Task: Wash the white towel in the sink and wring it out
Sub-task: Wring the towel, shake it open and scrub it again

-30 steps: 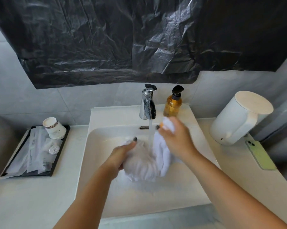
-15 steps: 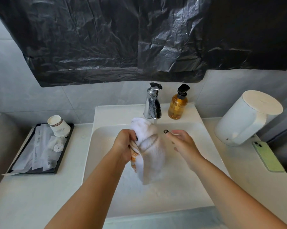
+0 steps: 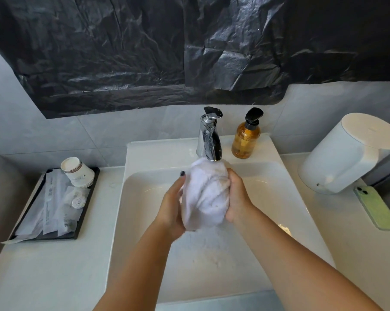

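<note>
Mid-frame over the sink (image 3: 144, 221): left hand (image 3: 170, 208) and right hand (image 3: 237, 199), fingers curled round the bunched white towel (image 3: 206, 196), held just under the tap (image 3: 209, 140). Washing apparently under way; final wringing out seemingly left. Upper centre: soap bottle (image 3: 245, 140).

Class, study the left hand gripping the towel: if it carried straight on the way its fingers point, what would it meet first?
Probably the chrome faucet: the left hand points up and away along the white towel, though depth is unclear.
</note>
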Demonstrator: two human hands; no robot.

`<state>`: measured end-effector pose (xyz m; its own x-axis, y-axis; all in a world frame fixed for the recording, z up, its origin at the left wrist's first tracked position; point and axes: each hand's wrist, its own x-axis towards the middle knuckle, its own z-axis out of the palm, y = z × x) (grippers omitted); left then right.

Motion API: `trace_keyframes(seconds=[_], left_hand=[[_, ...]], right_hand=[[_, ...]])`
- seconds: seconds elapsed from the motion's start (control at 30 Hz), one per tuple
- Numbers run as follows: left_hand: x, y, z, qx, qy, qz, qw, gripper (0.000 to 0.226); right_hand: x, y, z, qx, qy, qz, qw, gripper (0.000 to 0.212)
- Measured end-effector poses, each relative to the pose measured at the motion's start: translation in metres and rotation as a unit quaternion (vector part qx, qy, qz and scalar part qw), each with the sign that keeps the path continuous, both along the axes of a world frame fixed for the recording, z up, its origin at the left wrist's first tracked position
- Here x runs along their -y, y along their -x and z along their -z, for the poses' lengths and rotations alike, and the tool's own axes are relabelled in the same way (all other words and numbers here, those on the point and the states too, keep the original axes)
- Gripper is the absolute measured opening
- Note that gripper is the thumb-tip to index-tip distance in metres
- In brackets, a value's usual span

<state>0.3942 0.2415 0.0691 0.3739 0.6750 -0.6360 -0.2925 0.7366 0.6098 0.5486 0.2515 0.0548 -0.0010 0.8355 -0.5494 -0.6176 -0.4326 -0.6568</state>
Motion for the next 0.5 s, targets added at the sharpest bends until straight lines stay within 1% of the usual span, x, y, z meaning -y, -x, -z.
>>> trace_keyframes(seconds=[0.03,0.07,0.1,0.13,0.17,0.2,0.23,0.27,0.3,0.33,0.37,0.4,0.43,0.47,0.5], left_hand=[[0.005,0.0,0.005,0.068,0.037,0.016,0.997,0.081],[0.007,-0.002,0.007,0.137,0.057,0.01,0.989,0.087],[0.006,-0.005,0.005,0.182,0.066,-0.028,0.981,0.085],[0.003,-0.01,0.005,0.186,0.066,-0.081,0.977,0.075],[0.001,-0.015,0.001,0.159,0.051,-0.123,0.978,0.059],[-0.002,-0.019,0.001,0.106,0.033,-0.143,0.983,0.04],[-0.005,-0.023,0.001,0.039,0.018,-0.148,0.988,0.028],[-0.007,-0.026,0.003,-0.008,0.008,-0.142,0.99,0.021],[-0.009,-0.03,0.005,-0.03,0.011,-0.146,0.989,0.018],[-0.008,-0.034,0.004,-0.022,0.023,-0.16,0.987,0.017],[-0.008,-0.037,0.003,-0.01,0.043,-0.176,0.983,0.017],[-0.006,-0.041,0.001,0.019,0.066,-0.195,0.978,0.021],[-0.006,-0.044,0.0,0.057,0.089,-0.212,0.971,0.03],[-0.005,-0.047,0.0,0.103,0.098,-0.215,0.966,0.044],[-0.006,-0.05,0.0,0.135,0.102,-0.207,0.964,0.06]], right_hand=[[0.0,-0.002,-0.005,-0.018,0.002,-0.035,0.999,0.056],[0.001,-0.003,-0.011,-0.023,0.008,-0.085,0.996,0.054],[0.002,-0.004,-0.015,-0.001,0.025,-0.134,0.991,0.051],[0.004,-0.003,-0.019,0.052,0.04,-0.18,0.982,0.048],[0.005,0.0,-0.02,0.142,0.049,-0.204,0.967,0.045],[0.008,0.003,-0.02,0.237,0.054,-0.195,0.95,0.042],[0.012,0.003,-0.015,0.326,0.049,-0.152,0.932,0.039],[0.017,0.004,-0.013,0.384,0.035,-0.088,0.918,0.036],[0.021,0.001,-0.007,0.435,0.028,-0.016,0.9,0.036],[0.026,-0.003,-0.003,0.471,0.035,0.038,0.88,0.041],[0.028,-0.008,0.007,0.483,0.069,0.056,0.871,0.051],[0.032,-0.01,0.013,0.442,0.112,0.036,0.889,0.063],[0.035,-0.011,0.015,0.347,0.138,-0.008,0.928,0.071],[0.038,-0.01,0.01,0.201,0.16,-0.062,0.964,0.075],[0.037,-0.01,0.01,0.071,0.151,-0.097,0.981,0.075]])
